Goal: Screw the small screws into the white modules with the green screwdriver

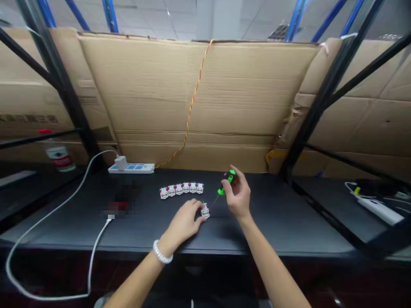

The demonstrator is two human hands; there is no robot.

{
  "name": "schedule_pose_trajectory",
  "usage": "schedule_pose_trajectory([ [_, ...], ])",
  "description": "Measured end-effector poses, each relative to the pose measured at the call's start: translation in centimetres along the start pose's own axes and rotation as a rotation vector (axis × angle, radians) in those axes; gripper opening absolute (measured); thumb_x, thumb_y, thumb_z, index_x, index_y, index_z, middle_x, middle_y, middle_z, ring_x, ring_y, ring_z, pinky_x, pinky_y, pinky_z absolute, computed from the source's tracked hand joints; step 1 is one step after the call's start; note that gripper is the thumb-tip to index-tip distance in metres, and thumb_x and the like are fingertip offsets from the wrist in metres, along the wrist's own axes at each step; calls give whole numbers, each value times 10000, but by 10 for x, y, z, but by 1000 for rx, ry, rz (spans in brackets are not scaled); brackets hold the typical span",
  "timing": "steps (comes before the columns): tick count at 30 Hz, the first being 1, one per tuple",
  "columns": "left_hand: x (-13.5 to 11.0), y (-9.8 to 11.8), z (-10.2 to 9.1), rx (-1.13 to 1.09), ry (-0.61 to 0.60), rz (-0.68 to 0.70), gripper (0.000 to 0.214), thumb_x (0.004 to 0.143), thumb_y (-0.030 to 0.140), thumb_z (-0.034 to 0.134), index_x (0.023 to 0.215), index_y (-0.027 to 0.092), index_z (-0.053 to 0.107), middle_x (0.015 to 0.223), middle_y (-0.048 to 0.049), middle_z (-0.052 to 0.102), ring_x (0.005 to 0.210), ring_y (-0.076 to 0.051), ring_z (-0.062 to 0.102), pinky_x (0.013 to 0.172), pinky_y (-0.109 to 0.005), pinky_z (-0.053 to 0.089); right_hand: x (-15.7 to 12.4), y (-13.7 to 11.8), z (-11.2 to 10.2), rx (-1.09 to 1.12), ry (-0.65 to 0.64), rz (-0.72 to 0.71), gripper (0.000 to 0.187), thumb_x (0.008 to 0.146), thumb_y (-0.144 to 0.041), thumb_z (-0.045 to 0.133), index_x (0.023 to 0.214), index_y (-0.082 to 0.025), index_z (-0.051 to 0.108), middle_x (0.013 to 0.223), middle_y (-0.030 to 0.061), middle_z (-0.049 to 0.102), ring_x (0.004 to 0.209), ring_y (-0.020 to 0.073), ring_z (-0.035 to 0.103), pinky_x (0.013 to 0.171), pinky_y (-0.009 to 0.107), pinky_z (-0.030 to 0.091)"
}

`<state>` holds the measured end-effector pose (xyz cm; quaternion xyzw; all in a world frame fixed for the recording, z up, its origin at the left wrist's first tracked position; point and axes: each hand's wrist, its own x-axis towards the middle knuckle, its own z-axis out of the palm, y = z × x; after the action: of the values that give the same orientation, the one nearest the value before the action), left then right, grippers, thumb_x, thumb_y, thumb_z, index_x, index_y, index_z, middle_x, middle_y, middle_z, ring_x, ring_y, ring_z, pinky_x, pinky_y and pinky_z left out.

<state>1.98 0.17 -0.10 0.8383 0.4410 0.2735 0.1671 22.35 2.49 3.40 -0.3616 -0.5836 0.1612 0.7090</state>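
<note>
My left hand (186,220), a white coiled band on its wrist, pinches a small white-and-purple plastic part (205,211) against the black tabletop. In my right hand (238,192) is a screwdriver (221,191) with a green and black handle, held at a slant. Its thin shaft points down and left, and the tip meets or lies close to the right side of the part; I cannot tell which. Just beyond my left hand, several similar white-and-purple parts (179,189) sit in a slightly curved row.
A white power strip (138,168) with a plugged-in adapter lies at the back left. Its white cable (51,212) loops over the front edge to a blurred dark object. Cardboard (144,94) walls the back. Black posts (316,94) flank the table (289,222).
</note>
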Motion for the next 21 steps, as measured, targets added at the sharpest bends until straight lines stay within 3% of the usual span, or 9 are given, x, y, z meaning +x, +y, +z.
schedule_pose_trajectory([
  [7, 0, -2, 2, -2, 10, -1, 189, 929, 188, 737, 1104, 216, 672, 1149, -81, 705, 1108, -283, 665, 1024, -421, 524, 0, 0, 0, -28, -3, -24, 478, 953, -371, 714, 1407, -266, 609, 1072, 58, 693, 871, 194, 699, 817, 379, 650],
  [15, 0, -2, 1, 0, 9, -7, 201, 922, 186, 746, 1107, 221, 675, 1142, -73, 709, 1097, -283, 666, 1013, -417, 524, 1, 0, 1, -47, 21, -140, 511, 829, -390, 865, 1283, -264, 668, 1001, 31, 628, 772, 164, 628, 639, 296, 591],
  [21, -1, -1, 0, 6, 3, 5, 181, 924, 180, 745, 1088, 206, 673, 1135, -80, 706, 1095, -282, 664, 1017, -418, 523, 2, 0, -3, -109, 45, -164, 445, 888, -395, 810, 1297, -260, 699, 1056, 55, 620, 810, 174, 626, 732, 338, 602],
])
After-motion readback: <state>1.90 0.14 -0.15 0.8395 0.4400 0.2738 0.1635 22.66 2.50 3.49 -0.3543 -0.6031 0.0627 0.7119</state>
